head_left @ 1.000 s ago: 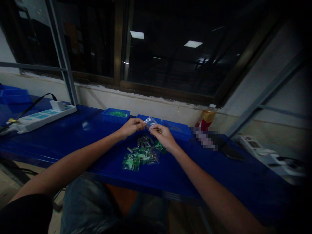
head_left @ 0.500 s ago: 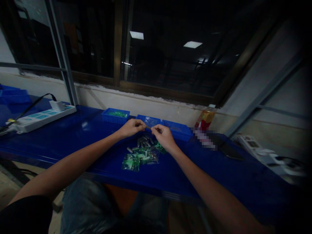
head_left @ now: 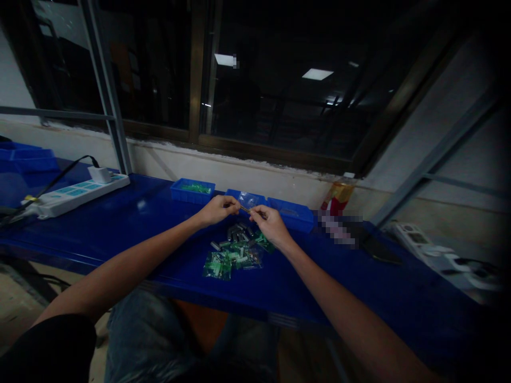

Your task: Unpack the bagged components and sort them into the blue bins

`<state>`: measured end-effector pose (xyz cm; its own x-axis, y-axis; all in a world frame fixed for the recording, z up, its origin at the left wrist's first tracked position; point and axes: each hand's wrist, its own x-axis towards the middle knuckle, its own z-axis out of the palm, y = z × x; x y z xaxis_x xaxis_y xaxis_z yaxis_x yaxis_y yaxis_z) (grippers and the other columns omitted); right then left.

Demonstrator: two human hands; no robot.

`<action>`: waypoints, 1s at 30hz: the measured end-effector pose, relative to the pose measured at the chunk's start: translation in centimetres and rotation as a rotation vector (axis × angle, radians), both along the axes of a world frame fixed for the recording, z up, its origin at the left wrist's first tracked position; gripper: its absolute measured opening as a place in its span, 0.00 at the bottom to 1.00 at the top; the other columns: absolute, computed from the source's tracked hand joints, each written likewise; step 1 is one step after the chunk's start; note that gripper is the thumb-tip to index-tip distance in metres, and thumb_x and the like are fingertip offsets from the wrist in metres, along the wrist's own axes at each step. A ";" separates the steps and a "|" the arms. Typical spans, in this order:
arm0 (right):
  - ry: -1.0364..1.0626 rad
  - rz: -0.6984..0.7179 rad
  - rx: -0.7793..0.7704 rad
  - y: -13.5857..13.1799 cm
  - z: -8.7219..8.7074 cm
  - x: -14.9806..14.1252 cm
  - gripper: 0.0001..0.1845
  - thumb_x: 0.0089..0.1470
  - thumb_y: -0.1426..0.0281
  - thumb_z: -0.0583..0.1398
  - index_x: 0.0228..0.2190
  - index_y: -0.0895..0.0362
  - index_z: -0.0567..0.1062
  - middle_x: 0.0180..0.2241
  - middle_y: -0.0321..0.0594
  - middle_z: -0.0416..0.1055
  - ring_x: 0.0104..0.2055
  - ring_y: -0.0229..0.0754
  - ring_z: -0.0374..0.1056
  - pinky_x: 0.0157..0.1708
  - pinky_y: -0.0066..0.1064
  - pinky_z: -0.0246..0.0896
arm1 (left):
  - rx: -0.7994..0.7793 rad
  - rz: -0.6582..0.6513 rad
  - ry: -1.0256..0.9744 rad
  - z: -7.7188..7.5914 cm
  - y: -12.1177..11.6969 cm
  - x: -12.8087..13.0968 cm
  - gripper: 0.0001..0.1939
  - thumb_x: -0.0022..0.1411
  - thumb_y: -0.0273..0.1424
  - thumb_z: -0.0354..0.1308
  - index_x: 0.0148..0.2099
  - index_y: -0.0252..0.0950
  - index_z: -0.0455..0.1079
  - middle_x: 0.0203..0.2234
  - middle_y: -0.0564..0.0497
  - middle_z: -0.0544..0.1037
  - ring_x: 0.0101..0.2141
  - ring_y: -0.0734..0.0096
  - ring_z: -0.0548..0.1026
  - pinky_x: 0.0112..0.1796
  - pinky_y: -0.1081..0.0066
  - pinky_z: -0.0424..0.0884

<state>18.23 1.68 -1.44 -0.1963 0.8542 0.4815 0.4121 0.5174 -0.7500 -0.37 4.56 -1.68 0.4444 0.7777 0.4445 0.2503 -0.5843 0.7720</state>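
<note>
Left hand (head_left: 219, 211): thumb and fingertips pinched together on the left end of a thin gold-coloured piece (head_left: 245, 209). Right hand (head_left: 269, 223): thumb and fingers pinched on its right end. The piece spans the short gap between the two hands, above the blue tabletop (head_left: 131, 213), tilted slightly down toward the right. A clear plastic bag (head_left: 248, 199) shows just beyond it (cannot tell whether the fingertips also grip the bag).

Below the hands, on the tabletop: a loose cluster of silver metal cylinders (head_left: 236, 233), one lying at its left edge. Nearer the person and touching the cluster, small clear packets with green and white contents (head_left: 217, 265), partly overlapping.

Along the wall: a blue bin with green contents (head_left: 191, 198) at left, a middle blue bin (head_left: 233, 193) partly hidden behind the bag and left hand, and a right-hand blue bin (head_left: 293, 215) beyond the right hand. Well apart to the left, a white power strip (head_left: 80, 196) with a plug in it. To the right, a red-and-gold packet (head_left: 338, 199) near the wall.
</note>
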 end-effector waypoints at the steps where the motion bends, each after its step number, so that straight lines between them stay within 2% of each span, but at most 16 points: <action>1: -0.002 -0.012 0.012 -0.1 0.0 0.0 0.09 0.46 0.66 0.55 0.24 0.58 0.71 0.21 0.36 0.68 0.26 0.38 0.64 0.29 0.29 0.58 | -0.006 -0.001 -0.007 0.0 0.0 0.0 0.10 0.58 0.32 0.51 0.34 0.30 0.68 0.26 0.50 0.74 0.29 0.73 0.71 0.34 0.71 0.67; 6: -0.007 -0.056 0.038 -0.1 0.1 -0.1 0.09 0.45 0.66 0.55 0.21 0.58 0.70 0.20 0.35 0.67 0.25 0.37 0.63 0.29 0.30 0.58 | -0.058 -0.033 -0.010 0.2 -0.5 0.2 0.08 0.56 0.31 0.52 0.33 0.30 0.68 0.26 0.50 0.73 0.29 0.72 0.71 0.34 0.72 0.67; 15: -0.040 -0.033 0.041 -0.1 0.3 0.0 0.07 0.43 0.69 0.55 0.19 0.58 0.70 0.19 0.33 0.66 0.24 0.36 0.62 0.28 0.28 0.57 | -0.050 -0.041 0.016 0.3 -0.7 0.3 0.07 0.55 0.30 0.52 0.33 0.31 0.68 0.26 0.50 0.74 0.29 0.72 0.72 0.34 0.71 0.66; 22: -0.007 -0.035 0.036 -0.2 0.3 -0.2 0.08 0.45 0.67 0.55 0.21 0.58 0.71 0.21 0.35 0.68 0.26 0.37 0.63 0.29 0.29 0.57 | -0.180 -0.002 -0.178 0.8 -1.1 0.6 0.12 0.56 0.35 0.54 0.39 0.32 0.67 0.30 0.50 0.74 0.31 0.73 0.71 0.31 0.73 0.65; 25: -0.024 -0.043 0.042 -0.2 0.2 -0.2 0.08 0.45 0.67 0.55 0.21 0.58 0.71 0.21 0.35 0.67 0.26 0.37 0.63 0.29 0.29 0.57 | -0.210 -0.011 -0.203 0.9 -1.3 0.7 0.09 0.56 0.33 0.55 0.36 0.32 0.66 0.27 0.51 0.73 0.27 0.76 0.71 0.30 0.74 0.65; 30: -0.023 -0.047 0.040 -0.3 0.0 -0.3 0.08 0.45 0.68 0.55 0.21 0.58 0.70 0.20 0.35 0.67 0.26 0.37 0.63 0.28 0.28 0.57 | -0.356 -0.042 -0.201 0.9 -1.5 0.8 0.09 0.56 0.33 0.56 0.34 0.31 0.65 0.26 0.50 0.74 0.24 0.77 0.72 0.29 0.73 0.66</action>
<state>17.94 1.40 -1.47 -0.1682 0.8428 0.5112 0.4536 0.5266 -0.7190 0.44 3.04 -0.73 0.4105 0.8817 0.2324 0.0551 -0.2784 0.9589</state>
